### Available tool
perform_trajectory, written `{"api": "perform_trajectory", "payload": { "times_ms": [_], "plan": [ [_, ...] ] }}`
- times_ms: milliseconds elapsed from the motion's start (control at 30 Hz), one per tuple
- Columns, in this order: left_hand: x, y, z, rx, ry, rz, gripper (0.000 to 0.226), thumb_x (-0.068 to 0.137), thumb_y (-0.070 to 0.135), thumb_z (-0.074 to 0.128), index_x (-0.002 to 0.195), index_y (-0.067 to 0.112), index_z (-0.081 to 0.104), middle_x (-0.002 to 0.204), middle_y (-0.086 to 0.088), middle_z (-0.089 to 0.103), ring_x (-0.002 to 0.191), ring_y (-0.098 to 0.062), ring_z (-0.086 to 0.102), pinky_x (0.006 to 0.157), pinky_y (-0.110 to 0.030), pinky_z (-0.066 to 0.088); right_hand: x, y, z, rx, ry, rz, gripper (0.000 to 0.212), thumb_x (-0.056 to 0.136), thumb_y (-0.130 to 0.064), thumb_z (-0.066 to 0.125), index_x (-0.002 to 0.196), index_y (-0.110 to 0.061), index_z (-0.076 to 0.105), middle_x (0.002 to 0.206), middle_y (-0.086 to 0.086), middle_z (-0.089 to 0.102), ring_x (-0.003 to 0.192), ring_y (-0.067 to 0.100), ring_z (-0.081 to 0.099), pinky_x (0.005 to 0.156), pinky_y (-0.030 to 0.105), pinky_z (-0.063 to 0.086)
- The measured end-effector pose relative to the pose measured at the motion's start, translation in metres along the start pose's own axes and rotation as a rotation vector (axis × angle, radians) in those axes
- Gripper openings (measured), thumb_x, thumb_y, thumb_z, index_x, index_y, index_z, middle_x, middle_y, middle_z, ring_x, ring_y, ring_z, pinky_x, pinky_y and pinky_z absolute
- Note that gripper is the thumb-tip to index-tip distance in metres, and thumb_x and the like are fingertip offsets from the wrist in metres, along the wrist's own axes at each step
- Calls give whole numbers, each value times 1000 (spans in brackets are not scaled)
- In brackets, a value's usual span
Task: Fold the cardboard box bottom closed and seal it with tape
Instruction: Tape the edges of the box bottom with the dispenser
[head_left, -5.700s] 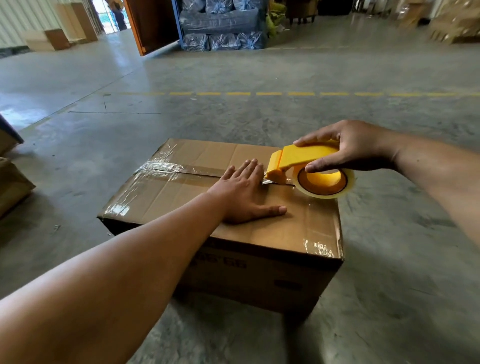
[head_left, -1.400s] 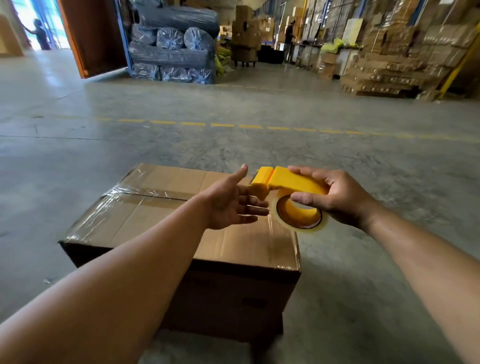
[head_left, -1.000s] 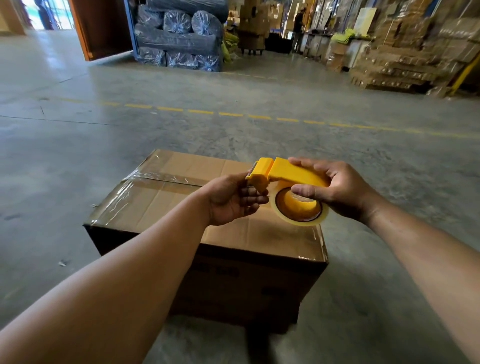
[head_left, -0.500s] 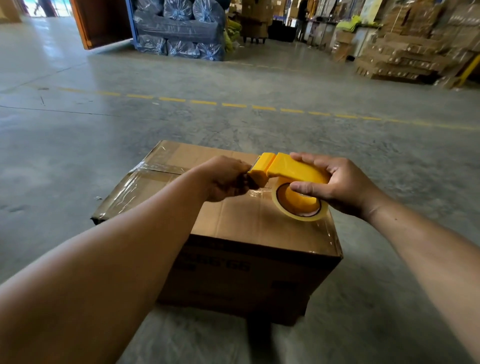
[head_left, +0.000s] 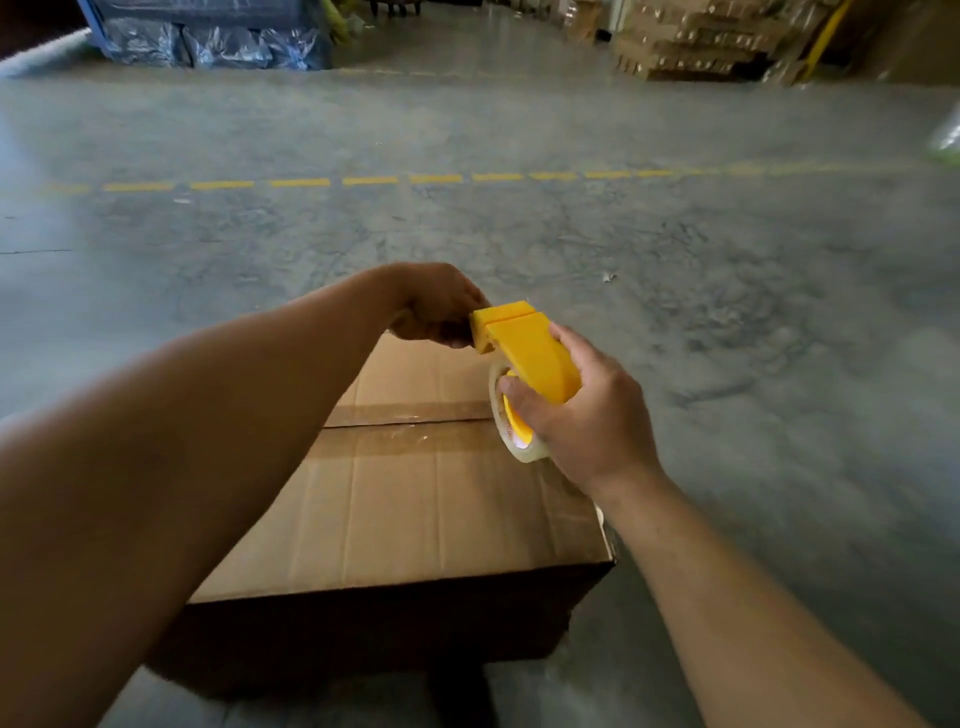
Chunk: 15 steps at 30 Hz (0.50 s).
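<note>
Two hands meet at the far edge of the box (head_left: 415, 519), both raised just above its top face. Box sits on the concrete floor (head_left: 727, 312), flaps folded shut, centre seam already under a strip of clear tape (head_left: 410, 415) running left to right.

Left of the dispenser: left hand (head_left: 434, 304), knuckles up, wrist bent down and inward, forearm crossing over the box's left half. Fingers curl together at the dispenser's front end; they look pinched on the loose tape end, but the tape itself does not show there, so cannot tell for sure.

Dispenser (head_left: 524, 353), yellow, nose pointing toward the left hand, roll (head_left: 514, 436) hanging below it, above the box's right portion near the seam.

Right of the dispenser: right hand (head_left: 587, 415) wraps the body from the right side and from behind. Thumb presses against the roll's side, other fingers closed over the yellow back. Forearm comes in from the lower right, wrist fairly straight.

Step in hand, as judged: pulling out a fresh tape end for another strip. To do it well:
- pull the end flat and straight, no twist, so it does not stick to itself
- keep the thumb light on the roll so it can turn
- start the strip over the box's edge, down onto the side wall
- press while drawing across

Risk: tape folding back on the fingers.
</note>
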<state>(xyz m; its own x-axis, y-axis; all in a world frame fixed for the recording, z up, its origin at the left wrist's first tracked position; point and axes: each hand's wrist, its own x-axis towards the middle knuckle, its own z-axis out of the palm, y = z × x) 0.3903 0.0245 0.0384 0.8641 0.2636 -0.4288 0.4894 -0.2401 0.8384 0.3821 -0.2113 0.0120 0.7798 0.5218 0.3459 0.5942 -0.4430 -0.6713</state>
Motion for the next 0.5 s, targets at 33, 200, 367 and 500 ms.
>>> {"api": "perform_trajectory", "payload": {
  "times_ms": [33, 200, 367, 500],
  "plan": [
    [6, 5, -1, 44, -42, -4, 19, 98, -1, 51, 88, 4, 67, 74, -11, 68, 59, -15, 62, 54, -23, 54, -2, -3, 1, -33, 13, 16, 76, 77, -62, 63, 142, -28, 44, 124, 2, 60, 110, 19, 56, 86, 31, 46],
    [26, 16, 4, 233, -195, 29, 20, 98, -1, 51, 89, 6, 67, 74, -10, 66, 60, -16, 58, 54, -21, 51, -11, -19, 4, -118, 57, 128, 76, 78, -63, 58, 144, -28, 40, 116, 4, 60, 103, 22, 57, 76, 29, 44],
    [44, 13, 9, 316, -240, 102, 13, 96, 7, 60, 89, 9, 71, 76, -9, 66, 61, -14, 57, 61, -24, 47, -21, -29, -1, -213, 47, 188, 74, 81, -62, 55, 144, -28, 39, 104, 5, 60, 92, 22, 58, 68, 27, 35],
    [55, 16, 2, 331, -178, 191, 7, 92, 12, 66, 91, 8, 72, 74, -7, 68, 69, -17, 59, 70, -30, 47, -33, -35, -9, -244, 30, 236, 73, 82, -62, 54, 144, -26, 40, 94, -1, 51, 78, 18, 49, 58, 23, 32]
  ]
}}
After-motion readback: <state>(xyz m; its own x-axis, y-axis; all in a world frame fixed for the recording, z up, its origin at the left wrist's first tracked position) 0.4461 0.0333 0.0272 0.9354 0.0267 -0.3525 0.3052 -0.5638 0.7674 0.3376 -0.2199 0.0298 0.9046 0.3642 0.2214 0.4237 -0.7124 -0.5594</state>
